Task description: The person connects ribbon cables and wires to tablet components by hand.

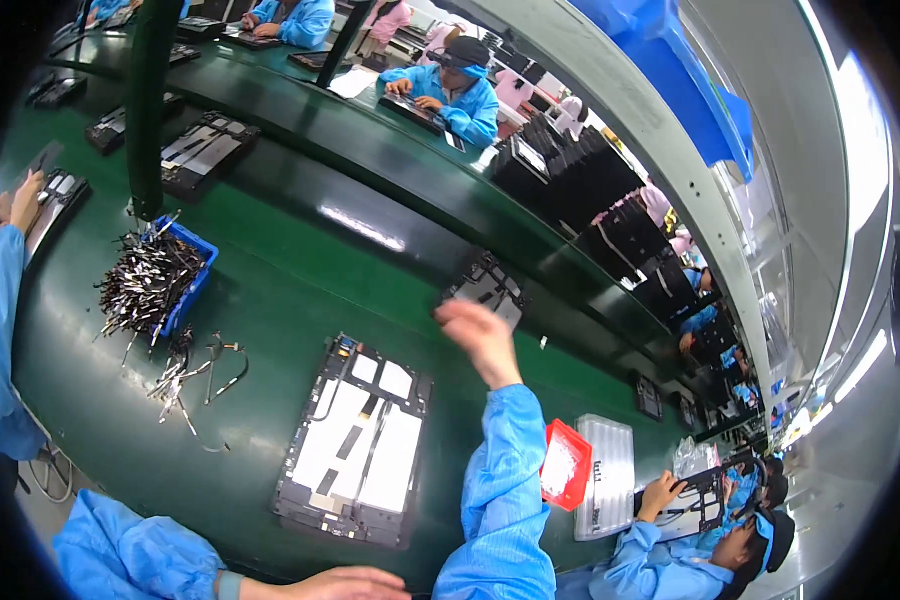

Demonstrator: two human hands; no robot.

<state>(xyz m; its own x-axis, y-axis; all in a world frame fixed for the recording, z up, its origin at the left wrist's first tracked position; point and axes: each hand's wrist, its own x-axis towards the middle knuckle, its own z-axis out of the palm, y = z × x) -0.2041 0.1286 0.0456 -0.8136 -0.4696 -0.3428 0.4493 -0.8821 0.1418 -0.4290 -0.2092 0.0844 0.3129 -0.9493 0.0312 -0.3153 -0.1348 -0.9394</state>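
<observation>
An opened tablet body [355,445], black-framed with white and grey inner parts, lies flat on the green table [270,290] in front of me. My left hand [350,582] rests flat at the table's near edge, below the tablet, holding nothing. My right hand [480,338] is stretched forward and blurred, fingers extended. It is at the lower edge of a smaller black panel [490,285] lying where the table meets the dark conveyor belt [390,160]. I see no grip on that panel.
A blue bin [192,275] heaped with thin cables stands at the left, with loose cables [195,372] beside it. A red tray [567,465] and a white ribbed tray [607,475] lie to the right. Co-workers in blue coats sit on both sides and across the belt. A green post [148,100] rises at the far left.
</observation>
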